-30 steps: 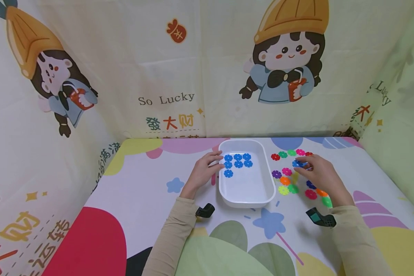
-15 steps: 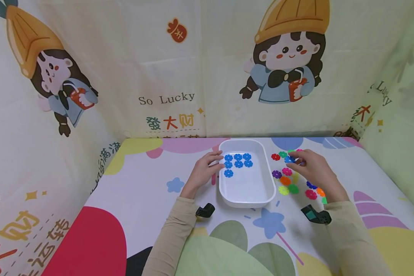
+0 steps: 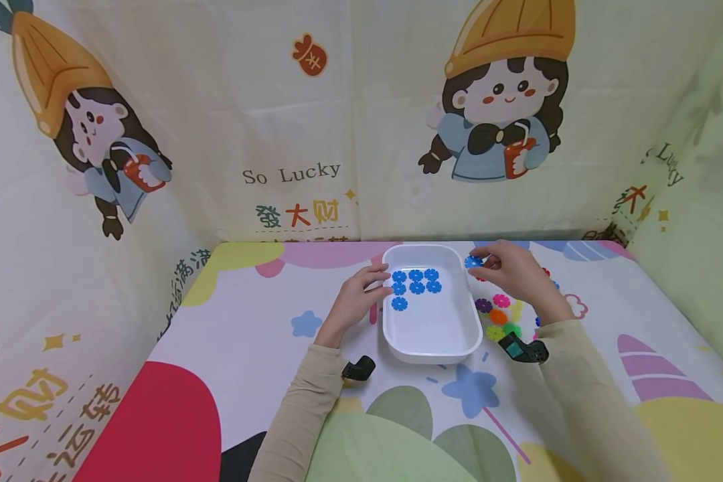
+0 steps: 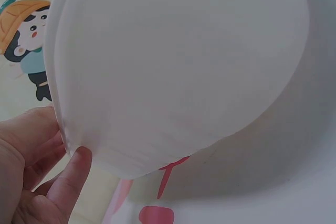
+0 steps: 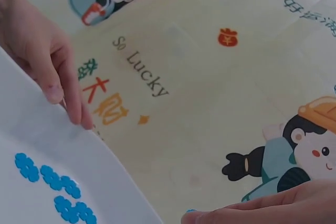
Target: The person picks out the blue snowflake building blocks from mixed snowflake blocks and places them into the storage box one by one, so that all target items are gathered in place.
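A white tray (image 3: 411, 349) sits mid-table with several blue flower-shaped discs (image 3: 416, 281) in its far half. My left hand (image 3: 361, 294) rests against the tray's left rim, fingertips touching the edge; the left wrist view shows the tray's outer wall (image 4: 173, 66) with my fingers (image 4: 68, 177) beside it. My right hand (image 3: 509, 268) pinches one blue disc (image 3: 472, 262) just above the tray's far right rim. Loose coloured discs (image 3: 499, 314) lie right of the tray, partly hidden by my right forearm. In the right wrist view the blue discs (image 5: 52, 182) lie in the tray.
Printed cloth walls (image 3: 313, 134) enclose the table at the back and both sides. The tabletop (image 3: 247, 321) carries a colourful printed cover. Small black wrist cameras (image 3: 359, 368) sit under both forearms.
My right hand lifted a blue disc from the loose pile and carried it left and away, to the tray's far right rim. The left hand stayed on the tray.
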### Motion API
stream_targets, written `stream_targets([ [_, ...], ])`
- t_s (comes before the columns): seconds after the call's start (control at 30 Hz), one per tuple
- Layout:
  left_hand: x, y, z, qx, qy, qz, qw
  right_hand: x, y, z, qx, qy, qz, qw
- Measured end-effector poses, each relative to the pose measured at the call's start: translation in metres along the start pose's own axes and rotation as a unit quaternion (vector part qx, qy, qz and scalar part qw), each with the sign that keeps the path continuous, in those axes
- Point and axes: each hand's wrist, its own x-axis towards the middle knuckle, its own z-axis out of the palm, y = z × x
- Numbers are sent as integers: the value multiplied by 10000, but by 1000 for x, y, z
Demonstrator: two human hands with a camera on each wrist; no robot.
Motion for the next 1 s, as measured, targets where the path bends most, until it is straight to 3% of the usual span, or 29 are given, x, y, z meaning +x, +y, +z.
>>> stream_targets([
  [0.37,-1,1,0,-18,11,53,10000,37,-24,19,-19,-337,-303,9990],
  [0.53,-1,0,0,-8,-3,36,10000,50,-28,30,82,-685,-356,9970],
  [1.0,-1,0,0,-17,-72,30,10000,64,-29,59,185,-1409,-653,9877],
])
